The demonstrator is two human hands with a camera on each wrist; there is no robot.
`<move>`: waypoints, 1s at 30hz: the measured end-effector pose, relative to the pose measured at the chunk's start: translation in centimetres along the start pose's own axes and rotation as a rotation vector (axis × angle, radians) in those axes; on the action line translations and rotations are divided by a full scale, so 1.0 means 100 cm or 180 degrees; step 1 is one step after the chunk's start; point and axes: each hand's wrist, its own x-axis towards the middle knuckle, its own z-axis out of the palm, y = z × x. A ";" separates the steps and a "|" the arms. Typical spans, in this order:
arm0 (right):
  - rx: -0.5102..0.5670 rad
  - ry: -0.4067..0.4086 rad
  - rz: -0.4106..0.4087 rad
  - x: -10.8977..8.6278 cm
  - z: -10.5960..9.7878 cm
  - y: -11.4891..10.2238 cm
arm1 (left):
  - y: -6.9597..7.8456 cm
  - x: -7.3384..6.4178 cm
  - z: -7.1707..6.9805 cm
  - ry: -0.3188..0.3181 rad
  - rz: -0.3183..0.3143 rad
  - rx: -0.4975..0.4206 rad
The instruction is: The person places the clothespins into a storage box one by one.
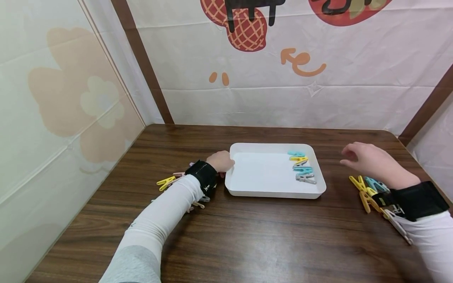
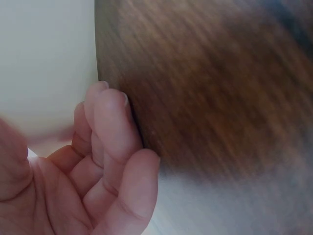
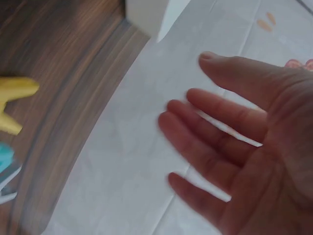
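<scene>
Wood counter (image 1: 262,236), printed cloth (image 1: 191,102) behind. Looks partway: tray clips (image 1: 302,169) line the tray's (image 1: 262,169) right side; left clips (image 1: 165,182) and right clips (image 1: 363,196) still out. My right grip (image 1: 376,163): fingers loose, empty. Left grip (image 1: 220,161): loosely curled at tray's edge, can't tell if holding.

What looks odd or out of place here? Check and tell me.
Nothing looks spilled or damaged. Slightly lopsided, though: the clothespins in the white tray sit bunched towards its right side, not spread across it; more lie loose on the brown table to either side.
</scene>
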 end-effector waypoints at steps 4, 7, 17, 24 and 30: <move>0.0013 -0.0387 0.0179 -0.007 0.006 0.016 | 0.000 0.001 0.000 -0.0005 -0.0012 -0.0004; -0.0017 -0.0620 0.0320 -0.010 0.012 0.025 | 0.000 0.000 0.000 -0.0013 -0.0013 -0.0003; 0.0046 -0.0872 0.0552 -0.008 0.028 0.036 | 0.002 -0.005 0.000 -0.0047 -0.0034 -0.0052; 0.0022 -0.0791 0.0450 -0.004 0.039 0.035 | 0.002 -0.003 0.000 -0.0016 -0.0053 -0.0013; -0.0030 -0.0785 0.0320 0.001 0.041 0.031 | 0.001 0.000 0.000 -0.0010 -0.0052 -0.0007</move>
